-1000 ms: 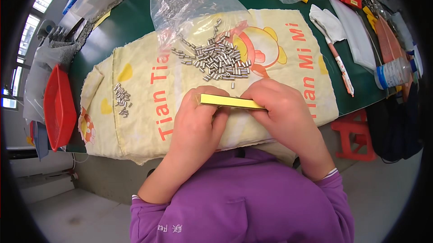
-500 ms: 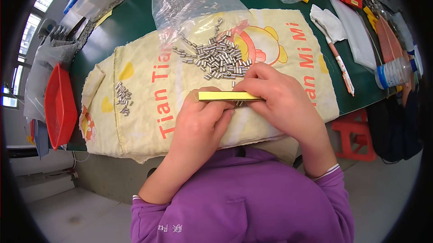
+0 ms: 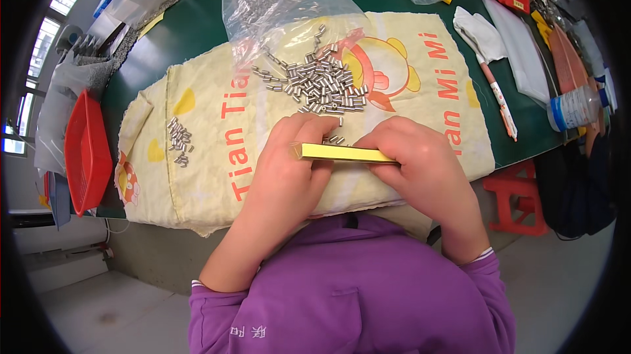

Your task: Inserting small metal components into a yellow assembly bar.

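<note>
Holding a yellow-faced bar crosswise over a cream printed cloth.
Pinching its left end with the left hand, its right end with the right hand; showing metal tubes heaped beyond, beside a clear bag.

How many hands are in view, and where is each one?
2: the left hand at the left end of the slim yellow-topped bar, the right hand at its right end. Some fingers are hidden, but no other hand shows.
</note>
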Action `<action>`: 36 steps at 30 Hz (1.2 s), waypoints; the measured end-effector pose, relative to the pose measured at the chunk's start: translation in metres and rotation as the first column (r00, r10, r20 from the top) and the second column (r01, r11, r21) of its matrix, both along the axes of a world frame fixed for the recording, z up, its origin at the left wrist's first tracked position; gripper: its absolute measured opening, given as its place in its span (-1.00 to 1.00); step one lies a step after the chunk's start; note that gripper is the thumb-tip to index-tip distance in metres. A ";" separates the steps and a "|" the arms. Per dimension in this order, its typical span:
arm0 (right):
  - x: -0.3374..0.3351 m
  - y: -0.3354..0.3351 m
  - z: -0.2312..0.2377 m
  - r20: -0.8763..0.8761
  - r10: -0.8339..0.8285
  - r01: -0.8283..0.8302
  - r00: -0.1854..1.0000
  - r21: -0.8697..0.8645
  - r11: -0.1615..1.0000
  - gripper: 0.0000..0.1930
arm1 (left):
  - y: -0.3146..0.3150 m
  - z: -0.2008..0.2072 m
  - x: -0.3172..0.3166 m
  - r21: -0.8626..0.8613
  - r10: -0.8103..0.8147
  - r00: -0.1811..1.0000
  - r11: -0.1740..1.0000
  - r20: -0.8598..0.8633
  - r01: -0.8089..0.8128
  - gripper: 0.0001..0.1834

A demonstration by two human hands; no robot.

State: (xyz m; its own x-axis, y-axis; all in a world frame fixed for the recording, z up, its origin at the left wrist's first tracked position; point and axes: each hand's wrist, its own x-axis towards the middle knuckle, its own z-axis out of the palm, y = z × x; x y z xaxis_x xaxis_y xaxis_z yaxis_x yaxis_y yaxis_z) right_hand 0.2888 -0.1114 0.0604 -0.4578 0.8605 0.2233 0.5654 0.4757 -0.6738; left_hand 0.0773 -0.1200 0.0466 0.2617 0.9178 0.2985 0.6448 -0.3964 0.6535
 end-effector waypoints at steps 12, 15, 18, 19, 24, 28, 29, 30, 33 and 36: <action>0.001 0.001 0.000 -0.005 -0.008 0.008 1.000 -0.002 1.000 -0.83 | -0.004 -0.005 -0.004 0.001 -0.096 0.994 0.995 0.049 0.097 -0.51; -0.002 0.004 -0.004 -0.020 -0.003 0.004 1.000 0.067 0.998 -0.83 | 0.002 -0.006 -0.001 0.025 -0.116 0.989 0.993 0.089 0.115 -0.43; -0.005 0.004 -0.005 -0.039 -0.017 0.019 0.999 0.058 0.998 -0.83 | 0.005 -0.005 0.001 -0.049 -0.147 0.955 0.985 0.257 0.165 -0.44; -0.006 0.003 -0.003 -0.041 -0.026 0.028 0.999 0.049 0.998 -0.82 | 0.004 -0.004 0.001 -0.067 -0.159 0.952 0.981 0.260 0.182 -0.43; -0.009 0.001 -0.003 -0.050 -0.033 0.035 0.998 0.041 0.999 -0.82 | 0.006 -0.004 0.001 -0.064 -0.186 0.955 0.977 0.232 0.206 -0.42; -0.010 0.001 -0.001 -0.060 -0.033 0.035 0.998 0.033 0.999 -0.83 | 0.004 -0.003 0.003 -0.079 -0.156 0.964 0.981 0.217 0.177 -0.42; -0.010 0.001 -0.001 -0.066 -0.027 0.029 0.997 0.035 0.999 -0.83 | 0.002 -0.003 0.003 -0.081 -0.139 0.968 0.984 0.211 0.160 -0.43; -0.010 0.001 -0.001 -0.065 -0.028 0.031 0.997 0.035 0.999 -0.83 | 0.001 -0.003 0.003 -0.081 -0.141 0.967 0.984 0.211 0.161 -0.43; -0.011 0.003 -0.001 -0.079 -0.010 0.012 0.997 0.023 1.000 -0.83 | -0.005 -0.003 0.004 -0.073 -0.112 0.975 0.989 0.193 0.128 -0.45; -0.011 0.004 0.001 -0.074 0.002 0.000 0.997 0.029 1.000 -0.84 | -0.010 -0.003 0.003 -0.098 -0.092 0.979 0.989 0.183 0.111 -0.44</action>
State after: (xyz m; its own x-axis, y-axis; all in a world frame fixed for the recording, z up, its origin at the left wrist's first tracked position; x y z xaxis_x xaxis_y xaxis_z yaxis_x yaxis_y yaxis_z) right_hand 0.2777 -0.1077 0.0611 -0.4403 0.8526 0.2814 0.5140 0.4963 -0.6996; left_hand 0.0798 -0.1297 0.0433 0.3069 0.9183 0.2502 0.4746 -0.3755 0.7961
